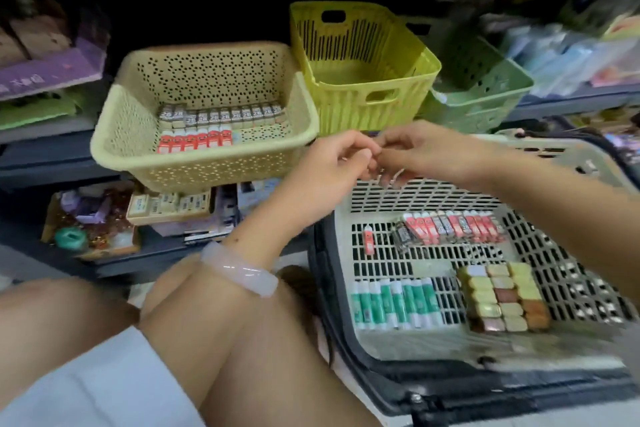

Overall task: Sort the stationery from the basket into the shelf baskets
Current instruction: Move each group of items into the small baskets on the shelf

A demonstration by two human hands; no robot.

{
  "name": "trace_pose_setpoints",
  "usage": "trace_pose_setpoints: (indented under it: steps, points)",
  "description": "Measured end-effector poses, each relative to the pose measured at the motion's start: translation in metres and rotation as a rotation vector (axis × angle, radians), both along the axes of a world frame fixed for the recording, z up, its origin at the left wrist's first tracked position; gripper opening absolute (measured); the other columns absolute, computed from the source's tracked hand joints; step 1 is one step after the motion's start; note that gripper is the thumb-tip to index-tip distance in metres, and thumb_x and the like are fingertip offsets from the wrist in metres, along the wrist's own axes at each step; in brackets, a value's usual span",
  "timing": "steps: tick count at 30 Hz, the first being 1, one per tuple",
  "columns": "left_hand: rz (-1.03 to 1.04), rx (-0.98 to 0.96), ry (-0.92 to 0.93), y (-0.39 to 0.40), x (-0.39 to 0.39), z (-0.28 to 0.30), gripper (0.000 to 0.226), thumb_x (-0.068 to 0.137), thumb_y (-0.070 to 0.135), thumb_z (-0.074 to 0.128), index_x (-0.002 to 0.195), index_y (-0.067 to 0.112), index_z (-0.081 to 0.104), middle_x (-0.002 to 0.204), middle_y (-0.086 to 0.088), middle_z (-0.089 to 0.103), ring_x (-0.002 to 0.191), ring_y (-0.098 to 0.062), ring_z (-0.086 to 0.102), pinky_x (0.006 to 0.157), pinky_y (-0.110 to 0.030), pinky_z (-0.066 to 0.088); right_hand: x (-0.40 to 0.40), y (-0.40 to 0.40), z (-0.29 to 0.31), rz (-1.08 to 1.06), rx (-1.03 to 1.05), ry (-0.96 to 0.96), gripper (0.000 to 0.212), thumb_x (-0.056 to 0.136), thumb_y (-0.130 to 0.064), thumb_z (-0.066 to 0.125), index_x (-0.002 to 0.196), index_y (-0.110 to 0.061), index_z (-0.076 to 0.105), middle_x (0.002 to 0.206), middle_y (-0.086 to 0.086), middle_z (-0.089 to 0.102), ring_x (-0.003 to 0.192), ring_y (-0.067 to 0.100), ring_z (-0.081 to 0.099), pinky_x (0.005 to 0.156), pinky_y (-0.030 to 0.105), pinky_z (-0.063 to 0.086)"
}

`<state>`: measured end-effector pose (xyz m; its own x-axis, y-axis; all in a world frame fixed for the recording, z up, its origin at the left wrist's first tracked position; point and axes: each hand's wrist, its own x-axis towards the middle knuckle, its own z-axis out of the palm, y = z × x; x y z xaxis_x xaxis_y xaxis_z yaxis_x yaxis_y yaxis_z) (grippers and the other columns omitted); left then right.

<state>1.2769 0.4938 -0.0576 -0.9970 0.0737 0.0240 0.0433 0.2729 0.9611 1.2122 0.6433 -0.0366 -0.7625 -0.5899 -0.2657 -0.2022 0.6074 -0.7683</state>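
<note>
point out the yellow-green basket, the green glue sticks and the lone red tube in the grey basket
yellow-green basket (349,107): head view, on its front wall
green glue sticks (394,303): head view, on the middle of the row
lone red tube (369,239): head view, on its body

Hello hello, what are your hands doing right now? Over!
Left hand and right hand meet fingertip to fingertip above grey basket; blur hides any held item. Red lead boxes wait inside. Beige basket part-filled. Path clear.
</note>
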Motion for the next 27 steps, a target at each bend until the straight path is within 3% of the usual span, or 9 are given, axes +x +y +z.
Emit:
trace_pose_setpoints:
  steps: [3,6,9,11,13,17,22,24,27]
  points:
    - [-0.077,-0.136,-0.162,0.041,-0.015,-0.024,0.018,0.095,0.01,0.043,0.098,0.014,0.06,0.087,-0.002,0.06,0.079,-0.013,0.058,0.066,-0.018,0.045,-0.007,0.048,-0.048,-0.036,0.112,-0.073,0.016,0.095,-0.013,0.048,0.1,-0.003,0.058,0.082,0.006,0.06,0.067,0.011,0.056,0.058,0.013,0.048]
    - [-0.073,-0.212,-0.325,0.074,-0.037,-0.05,0.016,0.092,0.012,0.043,0.095,0.015,0.058,0.088,-0.005,0.053,0.083,-0.018,0.054,0.069,-0.026,0.044,-0.023,0.093,-0.094,-0.085,0.248,-0.121,0.016,0.096,-0.012,0.047,0.102,-0.002,0.058,0.084,0.009,0.061,0.071,0.017,0.057,0.065,0.022,0.049]
    - [0.112,-0.198,-0.56,0.104,-0.062,-0.084,0.025,0.092,0.012,0.045,0.114,0.003,0.053,0.087,-0.006,0.051,0.082,-0.023,0.056,0.077,-0.033,0.046,-0.039,0.129,-0.128,-0.131,0.338,-0.115,0.017,0.095,-0.013,0.047,0.098,-0.002,0.061,0.08,0.007,0.059,0.073,0.019,0.056,0.065,0.023,0.046]
    - [0.264,-0.166,-0.712,0.117,-0.072,-0.111,0.027,0.092,0.01,0.047,0.117,-0.001,0.05,0.078,-0.005,0.049,0.068,-0.018,0.05,0.072,-0.032,0.046,-0.049,0.149,-0.145,-0.134,0.463,-0.038,0.018,0.095,-0.015,0.046,0.087,-0.009,0.061,0.078,0.004,0.059,0.076,0.021,0.056,0.061,0.021,0.041]
    - [0.322,-0.229,-0.79,0.127,-0.076,-0.14,0.027,0.092,0.011,0.048,0.116,0.0,0.051,0.09,-0.007,0.057,0.076,-0.02,0.056,0.069,-0.029,0.047,-0.059,0.17,-0.163,-0.187,0.616,0.067,0.02,0.095,-0.02,0.045,0.093,-0.009,0.062,0.089,0.008,0.064,0.089,0.026,0.059,0.069,0.027,0.044]
    - [0.392,-0.501,-0.807,0.137,-0.078,-0.185,0.029,0.09,0.012,0.052,0.116,0.0,0.054,0.12,-0.014,0.058,0.107,-0.028,0.056,0.081,-0.03,0.046,-0.073,0.206,-0.189,-0.422,0.782,0.137,0.032,0.092,-0.027,0.048,0.112,-0.004,0.057,0.111,0.021,0.062,0.1,0.033,0.06,0.081,0.036,0.047]
    - [0.458,-0.451,-0.838,0.137,-0.072,-0.21,0.038,0.091,0.002,0.048,0.128,-0.001,0.043,0.12,-0.015,0.058,0.099,-0.025,0.058,0.062,-0.023,0.041,-0.076,0.218,-0.212,-0.586,0.64,-0.063,0.042,0.092,-0.021,0.05,0.127,-0.002,0.038,0.116,0.029,0.054,0.098,0.039,0.057,0.078,0.042,0.047]
    - [0.53,-0.427,-0.805,0.135,-0.074,-0.211,0.031,0.092,0.004,0.048,0.122,0.0,0.047,0.114,-0.014,0.06,0.097,-0.027,0.059,0.065,-0.026,0.042,-0.076,0.217,-0.216,-0.602,0.586,-0.062,0.039,0.092,-0.02,0.048,0.126,-0.003,0.039,0.114,0.028,0.055,0.093,0.037,0.058,0.073,0.04,0.047]
    - [0.482,-0.436,-0.765,0.136,-0.077,-0.213,0.018,0.092,0.009,0.049,0.107,0.001,0.057,0.099,-0.011,0.063,0.074,-0.021,0.056,0.051,-0.023,0.038,-0.073,0.213,-0.214,-0.555,0.597,-0.021,0.04,0.091,-0.022,0.05,0.127,-0.005,0.041,0.113,0.024,0.056,0.084,0.029,0.053,0.069,0.031,0.04]
